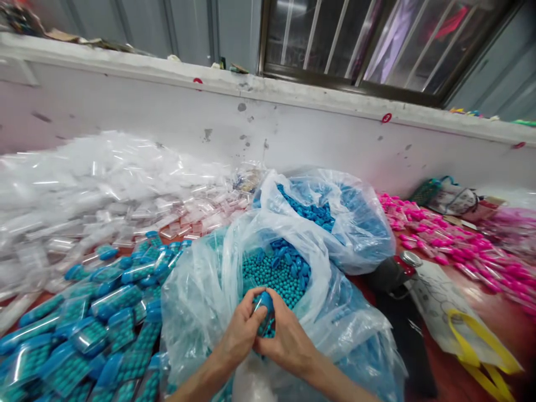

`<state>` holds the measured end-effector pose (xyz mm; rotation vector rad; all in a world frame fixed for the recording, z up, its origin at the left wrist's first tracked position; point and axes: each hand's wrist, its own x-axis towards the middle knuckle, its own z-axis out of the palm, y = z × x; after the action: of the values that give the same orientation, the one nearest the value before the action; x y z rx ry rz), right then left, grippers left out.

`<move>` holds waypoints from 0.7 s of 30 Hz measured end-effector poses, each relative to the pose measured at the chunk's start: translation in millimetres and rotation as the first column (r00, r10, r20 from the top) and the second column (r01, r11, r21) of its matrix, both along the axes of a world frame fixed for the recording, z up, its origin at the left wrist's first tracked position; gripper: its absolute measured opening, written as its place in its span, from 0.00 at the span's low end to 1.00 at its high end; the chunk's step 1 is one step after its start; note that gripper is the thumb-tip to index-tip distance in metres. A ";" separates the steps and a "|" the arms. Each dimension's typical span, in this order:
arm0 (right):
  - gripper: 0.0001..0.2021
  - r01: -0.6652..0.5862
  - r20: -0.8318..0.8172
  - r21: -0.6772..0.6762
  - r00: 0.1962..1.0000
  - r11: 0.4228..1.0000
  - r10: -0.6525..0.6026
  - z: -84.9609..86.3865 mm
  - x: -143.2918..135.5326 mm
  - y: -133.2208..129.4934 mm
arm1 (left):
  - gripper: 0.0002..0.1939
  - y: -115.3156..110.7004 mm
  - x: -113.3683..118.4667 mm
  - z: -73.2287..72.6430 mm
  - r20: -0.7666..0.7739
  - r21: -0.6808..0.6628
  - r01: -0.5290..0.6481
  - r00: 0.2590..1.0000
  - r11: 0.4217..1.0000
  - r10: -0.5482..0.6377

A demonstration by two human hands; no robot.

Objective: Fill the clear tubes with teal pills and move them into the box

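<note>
Between my fingers is a small clear plastic container (pixel 263 310) with a blue cap, teal beads showing low in it. My left hand (pixel 239 330) is closed round its left side. The fingers of my right hand (pixel 288 334) press on its other side and top. Both hands are just over the mouth of a clear plastic bag (pixel 190 312). Inside that bag lie teal beads (pixel 263 273) and a cluster of blue caps (pixel 293 261). Part of the container is hidden by my fingers.
Filled, blue-capped containers (pixel 87 335) are heaped on the left. Behind them rises a pile of clear empty containers (pixel 113 190). A second bag (pixel 364 223) holds blue caps. Pink-capped containers (pixel 456 245), a dark bottle (pixel 387 276) and a yellow-handled bag (pixel 444 307) lie right.
</note>
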<state>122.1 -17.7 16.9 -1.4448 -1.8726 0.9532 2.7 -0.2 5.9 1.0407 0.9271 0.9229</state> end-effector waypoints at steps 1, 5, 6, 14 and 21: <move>0.31 0.023 0.005 0.054 1.000 0.998 -0.023 1.0 -3.0 -0.5 | 0.22 -0.1 0.9 0.1 0.009 -0.005 -0.011 1.000 1.000 0.011; 0.29 0.068 0.102 0.192 0.991 0.979 -0.089 -6.7 -9.6 -3.2 | 0.18 -2.1 4.4 -4.3 -0.093 0.018 -0.098 0.991 0.995 0.100; 0.30 0.072 0.119 0.206 0.988 0.976 -0.098 -11.6 -9.9 -4.1 | 0.16 -3.3 5.1 -5.4 -0.139 0.043 -0.112 0.983 0.993 0.117; 0.44 -0.139 0.108 -0.019 0.984 0.990 0.140 -28.5 -6.2 -8.8 | 0.16 -14.0 -22.7 9.3 -0.572 0.275 0.005 0.805 0.961 0.160; 0.20 -0.094 0.188 -0.073 0.976 0.993 0.106 -14.8 31.5 19.4 | 0.22 -6.9 -151.9 35.5 -0.846 0.509 -0.075 0.137 0.857 0.515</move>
<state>153.5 1.6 2.1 -1.5389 -2.0889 0.9576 -149.3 -7.1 41.4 1.8944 2.2308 0.6577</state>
